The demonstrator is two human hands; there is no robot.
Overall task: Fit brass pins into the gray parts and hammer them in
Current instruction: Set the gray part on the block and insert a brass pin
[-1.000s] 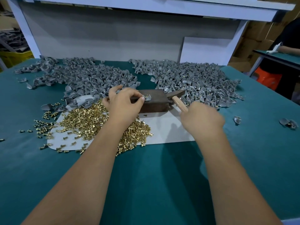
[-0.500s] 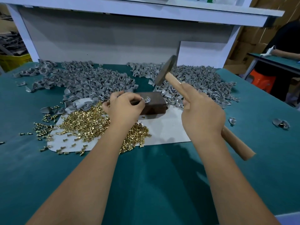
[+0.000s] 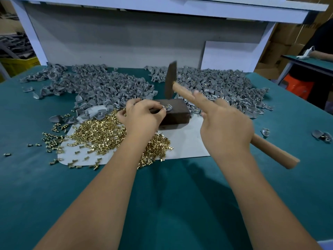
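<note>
Brass shows in the gray part (image 3: 168, 107) that sits on the dark block (image 3: 175, 112), pinched in place by my left hand (image 3: 142, 117). My fingertips (image 3: 163, 110) lie right beside the pin, so I judge a stray blow could hit them or tip the pin. My right hand (image 3: 226, 126) grips the hammer (image 3: 182, 88), forefinger along the handle, head raised just above the block on the bench (image 3: 162, 204).

We have swung the hammer (image 3: 182, 89) up from the dark block (image 3: 177, 112), where its head lay a second ago; now the head stands blurred above the fingertips of our left hand (image 3: 142, 117), the handle gripped in our right hand (image 3: 227, 129), forefinger stretched along it.
</note>
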